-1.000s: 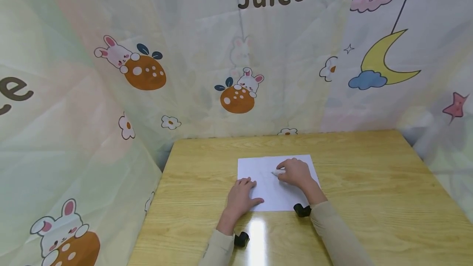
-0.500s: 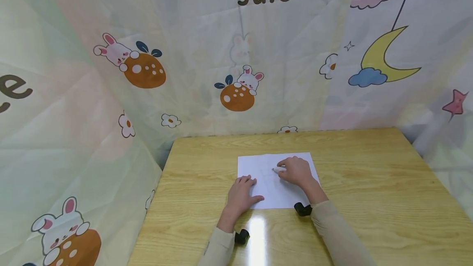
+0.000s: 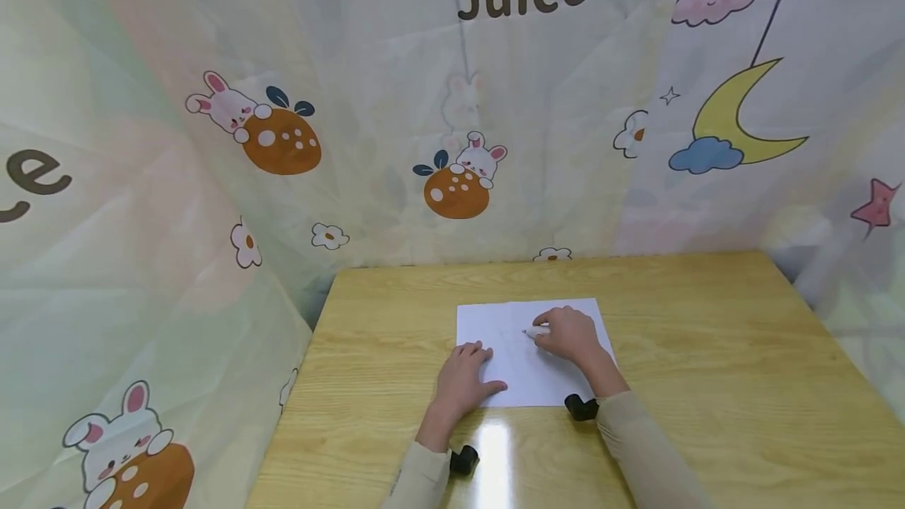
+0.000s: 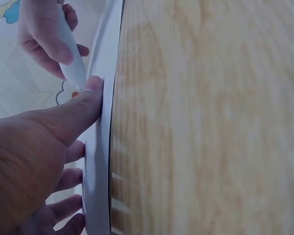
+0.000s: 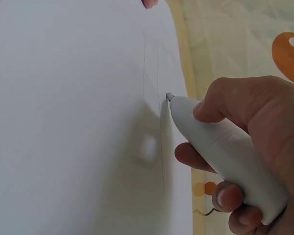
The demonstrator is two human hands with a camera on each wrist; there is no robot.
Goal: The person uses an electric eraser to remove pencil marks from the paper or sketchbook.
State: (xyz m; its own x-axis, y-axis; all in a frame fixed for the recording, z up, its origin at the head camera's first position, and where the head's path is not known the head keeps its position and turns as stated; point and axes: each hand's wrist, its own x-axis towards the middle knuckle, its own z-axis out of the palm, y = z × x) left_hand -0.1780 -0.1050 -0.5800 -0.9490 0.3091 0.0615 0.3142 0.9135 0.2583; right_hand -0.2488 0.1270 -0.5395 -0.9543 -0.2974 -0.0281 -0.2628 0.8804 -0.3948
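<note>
Shifts mainly viewpoint since earlier; grips tapered white pen (image 5: 230, 152) in right hand (image 3: 571, 334), spreads left hand (image 3: 462, 377) on rectangular white paper (image 3: 523, 375), risking skewed strokes through slippage.

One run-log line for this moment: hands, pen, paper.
left hand: rests on paper | right hand: grips white pen | tip: near faint lines, contact unclear

Wooden table (image 3: 721, 360), cartoon-print fabric walls (image 3: 558, 132)

A cartoon-printed cloth (image 3: 368, 85) hangs behind the wooden table (image 3: 714, 352).
</note>
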